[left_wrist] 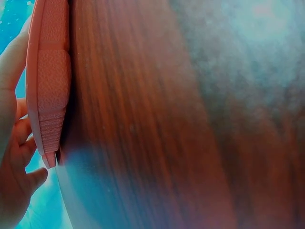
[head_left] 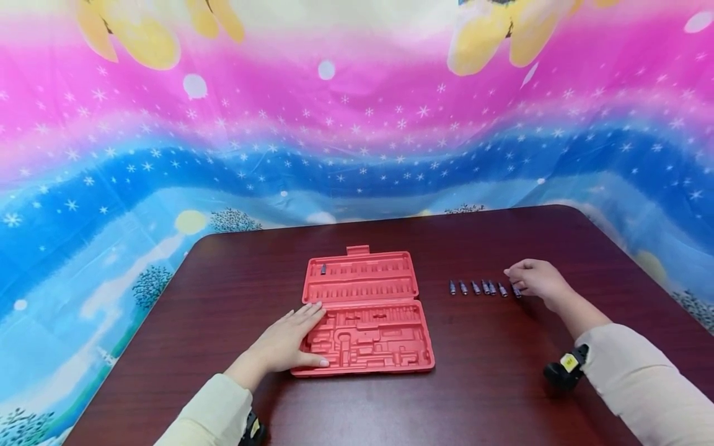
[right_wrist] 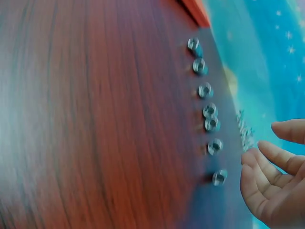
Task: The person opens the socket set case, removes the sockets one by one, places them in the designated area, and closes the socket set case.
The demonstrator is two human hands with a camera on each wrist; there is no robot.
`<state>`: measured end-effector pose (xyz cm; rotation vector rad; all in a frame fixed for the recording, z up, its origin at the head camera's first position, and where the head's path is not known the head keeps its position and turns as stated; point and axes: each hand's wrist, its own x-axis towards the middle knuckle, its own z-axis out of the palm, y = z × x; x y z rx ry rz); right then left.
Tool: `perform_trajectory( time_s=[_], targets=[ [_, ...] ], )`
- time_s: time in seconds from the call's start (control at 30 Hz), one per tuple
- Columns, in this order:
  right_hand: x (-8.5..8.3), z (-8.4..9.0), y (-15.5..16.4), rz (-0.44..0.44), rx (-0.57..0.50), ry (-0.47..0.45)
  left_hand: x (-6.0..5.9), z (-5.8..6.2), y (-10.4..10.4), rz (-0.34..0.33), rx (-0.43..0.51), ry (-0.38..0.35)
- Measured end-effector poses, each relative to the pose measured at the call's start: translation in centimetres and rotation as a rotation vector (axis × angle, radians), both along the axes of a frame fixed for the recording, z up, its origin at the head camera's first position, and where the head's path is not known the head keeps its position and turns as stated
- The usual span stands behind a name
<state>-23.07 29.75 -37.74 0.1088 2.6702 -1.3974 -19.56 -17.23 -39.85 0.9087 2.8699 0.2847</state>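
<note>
An open red plastic tool case [head_left: 425, 337] lies on the table with moulded slots in both halves. My left hand [head_left: 284, 339] rests on the left side of its near half, fingers straight and thumb apart. One small dark metal bit socket [head_left: 323, 269] sits in the far half's upper row. Right of the case, several more bit sockets [head_left: 476, 287] stand in a row. My right hand [head_left: 538, 282] is over the row's right end, beside the last bit socket [right_wrist: 219, 177]. In the right wrist view its thumb and fingers are apart, with nothing between them.
The dark red-brown wooden table [head_left: 223, 279] has rounded far corners. A patterned cloth [head_left: 357, 124] in pink and blue hangs behind and around it. A tab [head_left: 358, 249] sticks out from the case's far edge.
</note>
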Motion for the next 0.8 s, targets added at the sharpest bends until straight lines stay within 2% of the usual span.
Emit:
perform_trajectory(
  time_s=[0.3,0.8],
  targets=[
    [0.2,1.1,-3.5,0.060,-0.087,-0.009,0.1,0.0,0.0,0.015,0.012,-0.008],
    [-0.7,1.0,-10.7,0.135,-0.291,-0.039,0.0,-0.2,0.0,0.026,0.007,-0.012]
  ],
)
